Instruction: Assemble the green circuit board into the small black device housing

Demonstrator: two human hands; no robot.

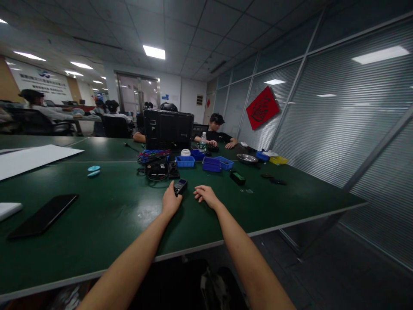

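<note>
My left hand (171, 201) is closed round the near left side of a small black handheld device with a screen (180, 185), low over the green table or resting on it; which, I cannot tell. Just right of it, my right hand (206, 195) holds nothing, its fingers loosely bent and apart, pointing toward the device. Behind the device are a black box with cables (156, 170) and a small black part (173, 169). Farther right of my right hand lies a black device with a green face (238, 177), with small clear pieces (249, 191) near it.
A monitor seen from behind (169, 129) stands mid-table, with blue bins (185, 161), a bottle (203, 141) and a metal dish (247, 159) nearby. A person in black (219, 133) sits opposite. Leftward lie a black slab (43, 215) and a light-blue object (94, 171).
</note>
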